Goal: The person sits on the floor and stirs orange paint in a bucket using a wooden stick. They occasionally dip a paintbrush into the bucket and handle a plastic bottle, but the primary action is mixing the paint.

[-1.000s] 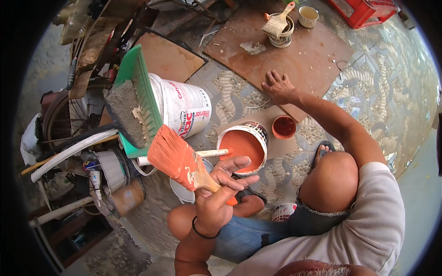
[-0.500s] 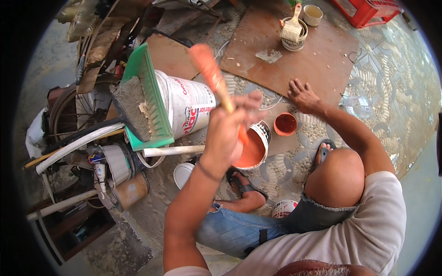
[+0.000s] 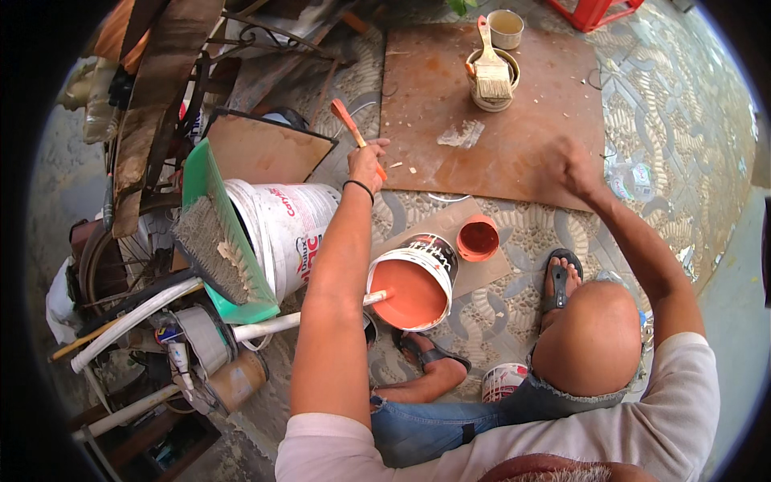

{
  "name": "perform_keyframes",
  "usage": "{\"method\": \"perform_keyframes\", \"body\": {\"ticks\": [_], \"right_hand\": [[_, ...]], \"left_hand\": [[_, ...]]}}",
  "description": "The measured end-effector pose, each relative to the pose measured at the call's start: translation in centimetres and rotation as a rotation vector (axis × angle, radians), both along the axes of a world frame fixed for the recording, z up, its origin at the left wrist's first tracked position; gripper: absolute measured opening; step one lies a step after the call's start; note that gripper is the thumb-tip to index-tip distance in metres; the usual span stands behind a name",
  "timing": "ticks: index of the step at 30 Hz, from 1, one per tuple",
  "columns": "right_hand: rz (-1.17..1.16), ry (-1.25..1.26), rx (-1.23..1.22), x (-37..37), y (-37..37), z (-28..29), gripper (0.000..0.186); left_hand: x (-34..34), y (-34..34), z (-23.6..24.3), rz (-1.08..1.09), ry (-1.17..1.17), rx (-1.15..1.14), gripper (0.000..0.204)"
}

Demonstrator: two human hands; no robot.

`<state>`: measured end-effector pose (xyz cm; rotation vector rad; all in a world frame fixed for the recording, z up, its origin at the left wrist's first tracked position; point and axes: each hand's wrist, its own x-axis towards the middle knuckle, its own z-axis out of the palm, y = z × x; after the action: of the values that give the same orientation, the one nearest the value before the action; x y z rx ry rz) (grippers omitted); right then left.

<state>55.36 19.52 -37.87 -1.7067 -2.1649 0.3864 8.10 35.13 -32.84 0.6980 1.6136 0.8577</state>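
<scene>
The left arm point(image 3: 333, 321) reaches out in front, long and almost straight. The left hand point(image 3: 367, 166) is curled up in a grip, with fingertips point(image 3: 382, 143) poking out to the right. The right arm point(image 3: 646, 245) goes forward and slants in to the left. The right hand point(image 3: 573, 170) is blurry, so its fingers are hard to see.
</scene>
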Motion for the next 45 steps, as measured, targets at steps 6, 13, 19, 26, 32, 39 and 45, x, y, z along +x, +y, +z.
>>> {"method": "perform_keyframes", "body": {"ticks": [6,13,19,26,32,39,45], "right_hand": [[-0.98,-0.108,-0.483,3.2,6.0,0.1,0.064],[-0.955,-0.044,-0.402,4.2,7.6,-1.7,0.062],[-0.875,-0.053,-0.368,2.8,12.4,-1.8,0.056],[-0.854,-0.07,-0.383,3.8,13.5,-1.9,0.054],[-0.836,-0.05,-0.34,5.2,13.2,-2.6,0.05],[-0.766,-0.11,-0.288,6.4,12.2,-3.9,0.044],[-0.751,-0.078,-0.228,6.6,11.6,-3.9,0.043]], "left_hand": [[-0.5,-1.6,-2.4,-0.132,0.059,-0.091,0.029],[-1.9,-1.7,-1.9,-0.276,0.154,-0.191,0.029],[-2.7,-3.4,-0.4,-0.286,0.167,-0.389,0.029],[-2.5,-4.6,0.5,-0.337,0.147,-0.454,0.028],[-2.2,-4.1,1.3,-0.415,0.147,-0.496,0.026],[-2.9,-4.7,1.0,-0.455,0.135,-0.483,0.024],[-2.8,-6.4,0.4,-0.497,0.122,-0.569,0.022]]}}
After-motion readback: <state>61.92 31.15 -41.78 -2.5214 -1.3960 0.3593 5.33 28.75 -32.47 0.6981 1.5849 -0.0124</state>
